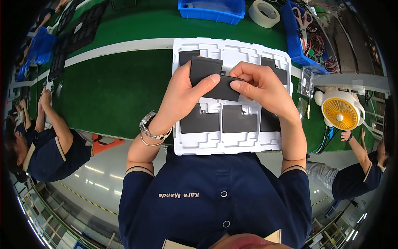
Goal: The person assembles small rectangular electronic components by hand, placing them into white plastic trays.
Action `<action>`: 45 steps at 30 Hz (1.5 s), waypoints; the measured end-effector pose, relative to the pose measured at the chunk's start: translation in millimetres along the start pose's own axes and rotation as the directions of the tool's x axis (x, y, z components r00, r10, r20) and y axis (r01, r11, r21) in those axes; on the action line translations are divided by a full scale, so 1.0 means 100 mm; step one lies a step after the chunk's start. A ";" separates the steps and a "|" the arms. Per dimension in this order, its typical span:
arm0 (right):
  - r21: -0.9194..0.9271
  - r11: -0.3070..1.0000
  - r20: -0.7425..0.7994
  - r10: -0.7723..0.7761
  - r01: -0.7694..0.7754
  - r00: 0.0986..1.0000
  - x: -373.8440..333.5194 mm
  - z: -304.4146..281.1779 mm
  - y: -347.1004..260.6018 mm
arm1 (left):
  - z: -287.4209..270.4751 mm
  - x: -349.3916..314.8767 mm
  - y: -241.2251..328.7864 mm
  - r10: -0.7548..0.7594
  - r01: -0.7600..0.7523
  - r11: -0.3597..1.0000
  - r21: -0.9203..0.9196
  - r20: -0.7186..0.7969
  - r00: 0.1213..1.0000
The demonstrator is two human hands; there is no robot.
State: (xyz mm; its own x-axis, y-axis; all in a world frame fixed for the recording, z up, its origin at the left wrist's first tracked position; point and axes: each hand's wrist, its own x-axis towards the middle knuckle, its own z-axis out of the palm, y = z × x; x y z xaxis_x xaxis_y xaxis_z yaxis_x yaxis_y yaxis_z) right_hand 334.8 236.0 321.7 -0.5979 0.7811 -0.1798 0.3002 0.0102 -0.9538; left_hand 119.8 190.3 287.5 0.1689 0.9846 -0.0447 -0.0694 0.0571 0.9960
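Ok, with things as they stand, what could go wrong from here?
The flat black piece is held over the white tray by the left hand and right hand, so a slip might drop it onto the similar black pieces lying there. Both hands have a thumb on its face; pressing too hard could bend or mark it. The tray's near edge is close to the dark blue shirt, so leaning in might nudge the tray.

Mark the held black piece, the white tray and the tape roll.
Held black piece (pixel 224 87): head view, middle of its flat face.
White tray (pixel 228 146): head view, bare lower border.
Tape roll (pixel 264 23): head view, lower part of its ring.
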 end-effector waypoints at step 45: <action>-0.298 0.897 -0.170 -0.387 0.327 0.906 -0.16 -0.14 -0.33 | 0.21 0.03 0.19 0.229 -0.298 0.913 0.278 0.255 0.940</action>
State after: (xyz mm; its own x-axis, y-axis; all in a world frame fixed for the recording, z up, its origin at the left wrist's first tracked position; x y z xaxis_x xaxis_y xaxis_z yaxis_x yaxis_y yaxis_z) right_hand 345.2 232.0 360.0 -0.5317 0.8101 0.2469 0.2955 0.4507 -0.8424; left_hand 139.4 190.7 307.7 0.3932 0.8961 0.2057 0.1592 -0.2867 0.9447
